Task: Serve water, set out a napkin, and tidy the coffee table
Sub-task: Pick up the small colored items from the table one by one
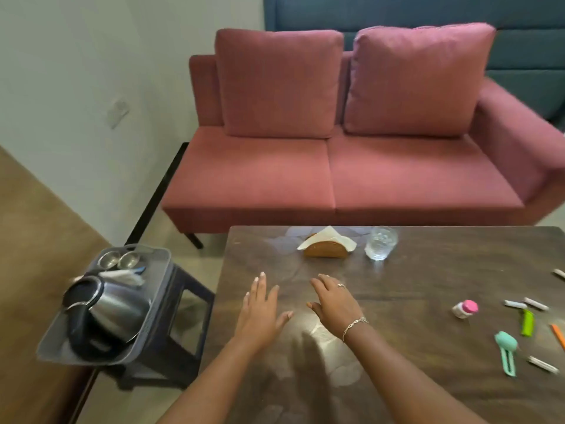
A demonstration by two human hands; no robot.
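dark wood of the coffee table (412,347) lies under both hands, and neither hand holds anything. the left hand (260,313) is flat, palm down, its fingers straight and a little spread, with the thumb swung out toward the other hand. the right hand (333,304), with a ring on one finger and a bracelet at the wrist, is palm down too, with its fingers straight and lying close together. whether the fingertips touch the wood or hang just above it, i cannot tell. beyond the right fingertips, near the table's far edge, stands a woven napkin holder (325,254) with a white napkin (328,237) poking up out of it. just right of that a clear glass (380,243) stands upright; how much water it holds i cannot make out. well off to the right of the right hand's fingers, small things lie scattered on the wood: a little bottle (465,309) with a pink cap, a lime green clip (527,322), a teal plastic tool (507,353), a few white sticks (515,304) and an orange pencil (559,335) at the edge of view. left of the left fingers, apart from the table, a grey tray (52,347) sits on a dark stool (183,280). it carries a steel kettle (104,319) at its near end and two steel cups (119,260) at its far end. a pink sofa (336,166) stands beyond the table.
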